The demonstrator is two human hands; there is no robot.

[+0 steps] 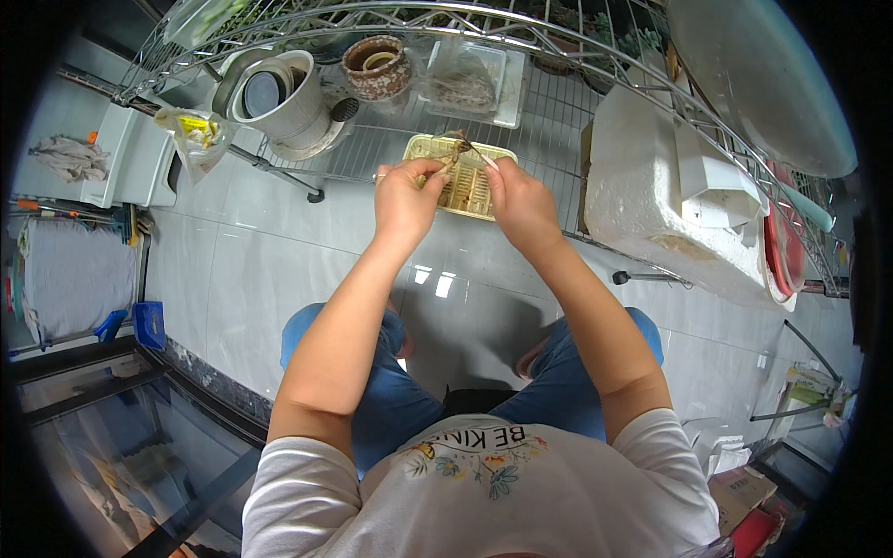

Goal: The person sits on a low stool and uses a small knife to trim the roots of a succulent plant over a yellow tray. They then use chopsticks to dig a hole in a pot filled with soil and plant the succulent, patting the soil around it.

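Note:
My left hand (410, 199) pinches a small dry, brownish plant (457, 152) with stringy roots or stems between thumb and fingers. In my right hand (527, 199) is a slim tool (486, 159) with a pale end and a dark thin tip that meets the plant; its exact kind is too small to tell. Both hands hang over a pale yellow slatted plastic basket (513, 148). Brown bits seem to lie in the basket's bottom, partly hidden by my hands.
A chrome wire shelf (551, 104) holds a white plastic pot (296, 118), a mottled terracotta pot (377, 70), a clear bag of dry fibres (460, 87) and a white foam box (628, 167). An upper wire rack (418, 8) arches overhead. Grey floor tiles (265, 272) lie below.

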